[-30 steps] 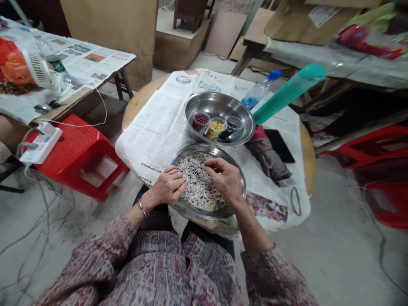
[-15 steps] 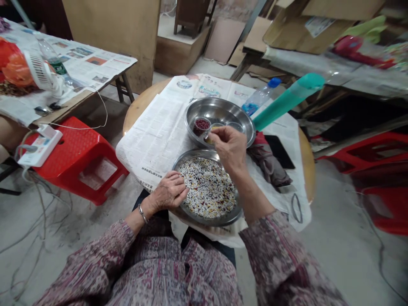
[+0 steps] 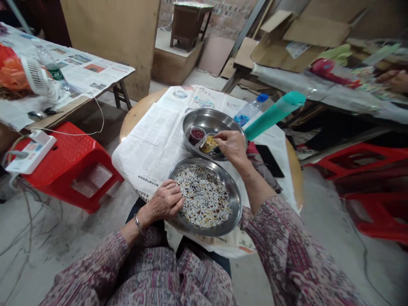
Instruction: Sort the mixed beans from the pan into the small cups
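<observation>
A shallow metal plate point(image 3: 236, 204) holds a spread of mixed grains point(image 3: 204, 199), mostly white with black, yellow and dark red ones. My left hand point(image 3: 167, 199) lies curled over the plate's left rim, fingers together. Behind the plate stands a deeper metal basin point(image 3: 216, 114). In it are a cup of dark red beans point(image 3: 197, 134) and a cup of yellow grains point(image 3: 209, 144). Above the basin, right beside the yellow grains, my right hand point(image 3: 233, 146) has thumb and forefinger pinched together. Whatever lies between those fingertips is too small to make out.
Newspaper point(image 3: 149, 140) covers the round table. Beyond the basin are a plastic bottle point(image 3: 250, 109) and a green tube point(image 3: 276, 114); a dark flat object point(image 3: 269, 160) lies right. Red stools point(image 3: 73, 157) flank the table, one bearing a power strip point(image 3: 33, 151). Another person's hand point(image 3: 395, 80) shows far right.
My right hand has shifted slightly right over the basin, uncovering the cup of yellow grains. My left hand stays at the plate's rim. The view has tilted up and turned a little right.
</observation>
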Motion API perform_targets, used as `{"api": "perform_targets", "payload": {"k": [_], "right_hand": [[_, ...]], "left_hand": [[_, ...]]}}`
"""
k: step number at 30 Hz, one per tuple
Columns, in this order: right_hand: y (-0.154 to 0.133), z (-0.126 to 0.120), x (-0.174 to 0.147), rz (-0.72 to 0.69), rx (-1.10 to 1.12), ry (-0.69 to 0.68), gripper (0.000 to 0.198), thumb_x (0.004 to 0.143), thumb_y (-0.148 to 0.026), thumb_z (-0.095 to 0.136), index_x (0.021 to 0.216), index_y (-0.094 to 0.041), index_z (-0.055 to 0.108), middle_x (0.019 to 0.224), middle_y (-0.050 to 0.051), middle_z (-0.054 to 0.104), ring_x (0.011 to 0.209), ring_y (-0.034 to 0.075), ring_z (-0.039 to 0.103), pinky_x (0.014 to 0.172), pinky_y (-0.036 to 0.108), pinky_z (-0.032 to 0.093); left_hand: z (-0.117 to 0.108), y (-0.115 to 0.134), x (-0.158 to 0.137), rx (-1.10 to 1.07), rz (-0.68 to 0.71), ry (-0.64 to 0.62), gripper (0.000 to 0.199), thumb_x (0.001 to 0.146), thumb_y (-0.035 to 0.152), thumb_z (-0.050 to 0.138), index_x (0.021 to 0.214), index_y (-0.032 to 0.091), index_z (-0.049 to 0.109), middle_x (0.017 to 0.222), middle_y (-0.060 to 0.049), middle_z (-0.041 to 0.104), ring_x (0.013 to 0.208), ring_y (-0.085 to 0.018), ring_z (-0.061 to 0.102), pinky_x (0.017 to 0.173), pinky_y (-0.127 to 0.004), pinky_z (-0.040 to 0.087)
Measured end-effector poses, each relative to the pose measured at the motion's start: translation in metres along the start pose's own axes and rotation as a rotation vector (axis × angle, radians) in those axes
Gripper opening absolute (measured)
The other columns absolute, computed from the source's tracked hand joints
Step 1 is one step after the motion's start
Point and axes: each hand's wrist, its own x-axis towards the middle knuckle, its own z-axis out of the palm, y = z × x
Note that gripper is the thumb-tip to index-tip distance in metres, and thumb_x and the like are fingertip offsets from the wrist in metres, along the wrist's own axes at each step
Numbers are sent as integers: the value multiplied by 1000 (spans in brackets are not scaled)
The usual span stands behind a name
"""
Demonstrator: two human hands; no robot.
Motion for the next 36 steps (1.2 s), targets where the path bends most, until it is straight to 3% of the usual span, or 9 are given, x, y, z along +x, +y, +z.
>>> {"api": "perform_targets", "payload": {"k": [5,12,17,20,22,25,29,32,36], "right_hand": [[-2,7,2,14,-154,-85,23,78,-26,66,95,-21,80,92,12,76,90,26,68,83,43,48],[-7,16,8,20,-239,-79,18,76,-18,61,82,-19,78,86,14,75,87,29,68,81,48,50],[-7,6,-6,5,-92,42,17,81,-21,59,83,-19,76,87,11,75,83,25,66,79,40,49],[-8,-10,-33,-51,66,73,16,83,-25,60,84,-18,75,83,8,75,75,20,65,73,34,49],[-11,-20,-63,-120,150,-22,16,85,-27,60,87,-19,74,84,6,75,73,18,65,71,32,48],[-19,-23,-118,-272,212,-370,14,88,-25,60,88,-19,73,84,4,75,73,17,65,69,29,48],[-28,-11,-179,-550,80,-623,13,88,-14,59,89,-20,71,87,4,73,80,17,65,74,27,47],[-23,-4,-188,-615,-77,-573,16,91,-13,55,93,-20,69,88,5,71,84,18,63,75,27,46],[-2,-3,-161,-375,-248,-339,22,94,-15,49,102,-19,69,100,9,70,97,23,63,83,32,48]], "left_hand": [[-1,0,0,7,13,10,36,101,22,41,67,19,54,71,-1,59,70,-14,56,100,-36,46],[-1,0,0,15,4,-20,37,102,21,39,68,19,53,72,-1,59,71,-14,56,102,-37,45],[1,-1,0,12,8,12,35,101,22,41,68,19,54,71,-1,60,72,-15,57,101,-37,46],[2,0,-1,12,-18,-10,35,100,21,41,68,19,55,72,-1,60,72,-15,57,103,-37,45],[1,1,0,9,-35,-24,34,100,21,42,69,19,56,72,-1,60,73,-15,58,103,-38,45],[0,2,1,5,-33,-15,34,100,21,43,69,19,57,72,-2,61,74,-15,58,103,-38,46],[-1,2,2,6,-7,21,31,99,19,45,71,18,59,73,-2,62,75,-15,59,102,-37,47],[-2,3,2,8,-6,14,32,99,19,45,70,18,58,73,-1,62,75,-15,58,103,-37,47],[-2,3,3,12,-7,13,36,101,20,44,67,19,56,71,-1,61,73,-14,58,103,-37,47]]}}
